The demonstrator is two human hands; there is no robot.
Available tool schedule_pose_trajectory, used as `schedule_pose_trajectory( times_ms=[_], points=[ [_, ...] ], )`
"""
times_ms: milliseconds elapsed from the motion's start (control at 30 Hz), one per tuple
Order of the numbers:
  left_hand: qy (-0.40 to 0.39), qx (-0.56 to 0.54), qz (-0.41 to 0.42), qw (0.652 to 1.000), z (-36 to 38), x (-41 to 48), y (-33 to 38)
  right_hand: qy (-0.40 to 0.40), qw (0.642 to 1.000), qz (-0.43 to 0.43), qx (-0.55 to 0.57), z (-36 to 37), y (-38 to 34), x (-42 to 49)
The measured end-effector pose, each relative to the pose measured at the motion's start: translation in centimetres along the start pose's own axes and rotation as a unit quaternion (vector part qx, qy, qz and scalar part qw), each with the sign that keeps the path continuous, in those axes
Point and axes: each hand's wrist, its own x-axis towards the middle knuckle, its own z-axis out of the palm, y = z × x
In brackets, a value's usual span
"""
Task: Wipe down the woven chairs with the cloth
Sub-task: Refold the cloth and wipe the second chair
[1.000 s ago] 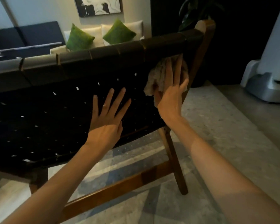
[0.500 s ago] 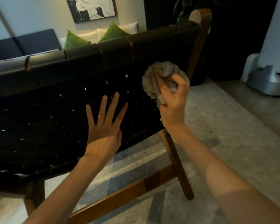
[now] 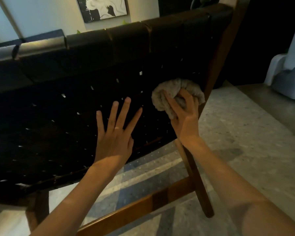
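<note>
A black woven chair back point(image 3: 61, 120) on a brown wooden frame point(image 3: 216, 68) fills the left and middle of the head view. My right hand point(image 3: 184, 116) grips a bunched beige cloth point(image 3: 175, 89) and holds it against the weave near the chair's right post. My left hand point(image 3: 115, 133) lies flat on the weave with fingers spread, just left of the cloth.
A wooden rear leg point(image 3: 194, 178) and a low cross rail point(image 3: 136, 206) stand over a patterned rug point(image 3: 237, 133). A white and grey appliance point(image 3: 289, 79) sits at the far right. A dark sofa point(image 3: 41, 36) and a framed picture point(image 3: 102, 7) lie beyond the chair.
My right hand has gone from flat on the cloth near the top rail to gripping it in a bunch, and has slid down the weave. My left hand stayed flat on the chair back.
</note>
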Motion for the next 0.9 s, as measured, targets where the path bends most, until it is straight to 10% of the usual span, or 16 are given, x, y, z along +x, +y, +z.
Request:
schedule_pose_trajectory(
  times_ms=[333, 600, 667, 767, 900],
  points=[
    [-0.020, 0.003, 0.014, 1.000, 1.6, -1.9, -0.1, -0.178, 0.982, 0.036, -0.042, 2.7, 0.4, -6.3],
    [-0.034, 0.010, 0.012, 0.999, 0.7, -2.1, -0.1, -0.433, 0.897, 0.062, -0.061, 1.3, 1.1, -4.8],
    [-0.029, 0.011, -0.004, 1.000, 0.0, -2.4, -0.2, -0.393, 0.918, 0.039, -0.042, -1.1, 0.2, -4.0],
    [-0.017, 0.016, -0.029, 0.999, -0.7, -2.7, -0.2, -0.122, 0.992, 0.009, 0.012, -4.9, -2.8, -3.7],
    [0.011, 0.013, -0.067, 0.998, -1.3, -2.6, -0.9, 0.046, 0.994, -0.099, 0.008, -6.6, -5.5, 1.8]
  ],
)
